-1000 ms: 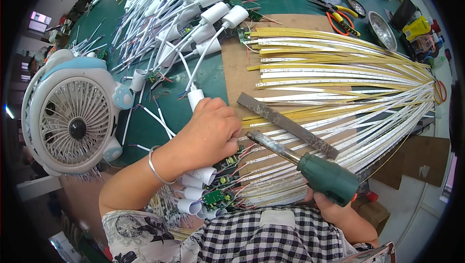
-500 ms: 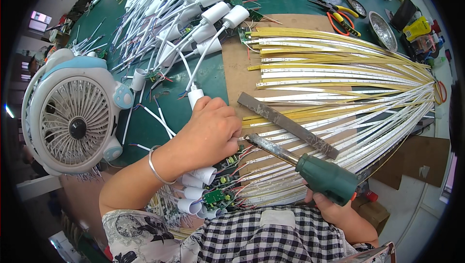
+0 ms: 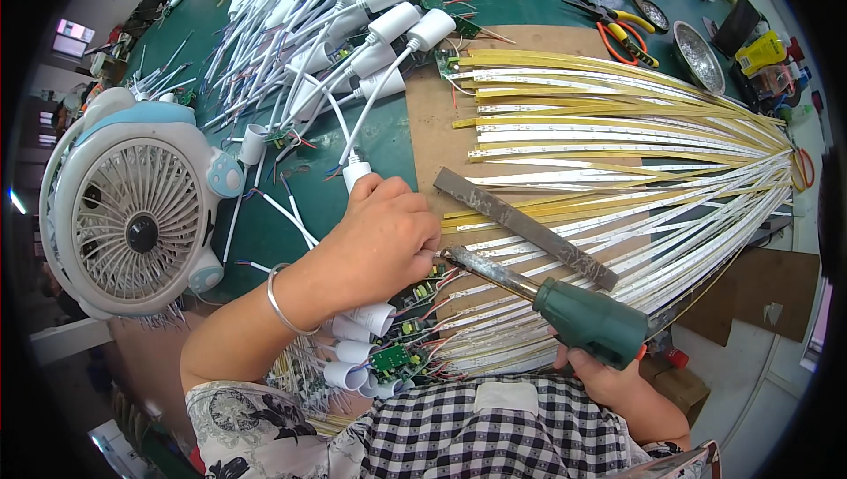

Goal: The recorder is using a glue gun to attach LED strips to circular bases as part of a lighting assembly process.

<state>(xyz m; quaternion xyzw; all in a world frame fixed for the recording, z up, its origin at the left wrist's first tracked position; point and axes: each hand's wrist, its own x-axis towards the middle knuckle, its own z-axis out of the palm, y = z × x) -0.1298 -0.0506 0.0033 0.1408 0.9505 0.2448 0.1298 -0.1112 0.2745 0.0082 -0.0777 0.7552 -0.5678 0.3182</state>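
Note:
My left hand (image 3: 386, 230) is closed, with its fingers curled around a white plastic end cap (image 3: 356, 170) whose cable runs up and away. Its thumb and fingertips are pinched close to the iron's tip, and what lies between them is hidden. My right hand (image 3: 602, 377) grips the green handle of a soldering iron (image 3: 589, 320) from below. The iron's metal tip reaches left to beside my left fingertips, over the ends of the LED strips (image 3: 565, 303). A dark metal bar (image 3: 527, 228) lies across the strips just beyond the iron.
A small fan (image 3: 141, 232) stands at the left. White caps with cables (image 3: 371, 60) are heaped at the back; more caps with green circuit boards (image 3: 388, 357) lie near my apron. Pliers (image 3: 609, 13) and a metal bowl (image 3: 697, 56) sit at the far right.
The soldering iron has shifted slightly left and down, its tip moving closer to my left fingertips. My left hand has hardly moved.

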